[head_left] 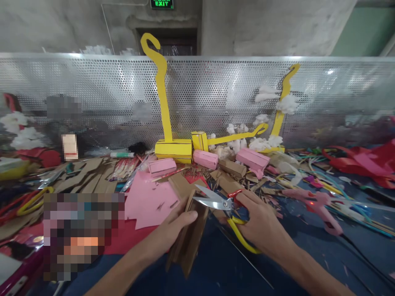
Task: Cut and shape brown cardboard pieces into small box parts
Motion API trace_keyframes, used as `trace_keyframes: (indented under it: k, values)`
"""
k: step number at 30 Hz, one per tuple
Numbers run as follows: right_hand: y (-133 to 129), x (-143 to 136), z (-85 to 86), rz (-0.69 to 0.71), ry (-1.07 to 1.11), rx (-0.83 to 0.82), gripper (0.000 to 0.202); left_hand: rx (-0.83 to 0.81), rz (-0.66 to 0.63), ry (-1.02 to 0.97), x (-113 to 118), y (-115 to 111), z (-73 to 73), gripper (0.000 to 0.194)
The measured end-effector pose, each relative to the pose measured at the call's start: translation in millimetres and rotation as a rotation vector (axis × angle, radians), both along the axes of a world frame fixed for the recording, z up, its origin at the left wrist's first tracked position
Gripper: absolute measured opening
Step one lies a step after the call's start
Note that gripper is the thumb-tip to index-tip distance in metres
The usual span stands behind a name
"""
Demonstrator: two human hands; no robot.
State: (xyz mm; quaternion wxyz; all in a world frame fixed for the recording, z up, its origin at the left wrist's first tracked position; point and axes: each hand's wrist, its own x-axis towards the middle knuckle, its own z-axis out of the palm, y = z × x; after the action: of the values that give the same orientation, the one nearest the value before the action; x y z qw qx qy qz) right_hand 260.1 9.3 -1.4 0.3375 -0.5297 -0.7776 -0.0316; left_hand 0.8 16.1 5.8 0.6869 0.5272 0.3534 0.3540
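**Blue tabletop (222,273) cluttered before a perforated metal panel (216,92)**

Near centre, the left hand (179,222) gripped a folded cardboard piece (193,243), seemingly to steady its far end beside the parted scissors (227,204), whose handles the right hand (259,218) grasped. A pink glue gun (322,202) lay right.

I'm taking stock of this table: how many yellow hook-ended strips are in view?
3: the tall strip standing on a yellow box, left of centre; the low strip slanting right from a second box; the right-hand strip, with white tufts. More may be hidden.
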Motion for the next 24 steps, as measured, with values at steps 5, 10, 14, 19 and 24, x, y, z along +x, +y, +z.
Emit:
trace_keyframes:
  k: [5,10,14,19,24]
  values:
    - [1,2,-2.2,0.006,0.033,-0.001,0.019,-0.112,-0.034,-0.049,3,3,-11.5,0.058]
    - [2,4,-3.7,-0.002,0.042,-0.001,0.016,-0.139,-0.004,-0.046,3,3,-13.4,0.062]
    - [5,8,-7.6,-0.016,0.038,-0.024,0.014,-0.121,-0.035,-0.033,4,0,-8.8,0.067]
    - [5,7,-5.8,-0.076,-0.003,-0.013,0.016,-0.119,0.001,-0.028,6,-1,-7.6,0.071]
    - [0,3,-0.4,-0.098,-0.077,-0.005,0.027,-0.146,0.069,0.009,8,1,-4.6,0.073]
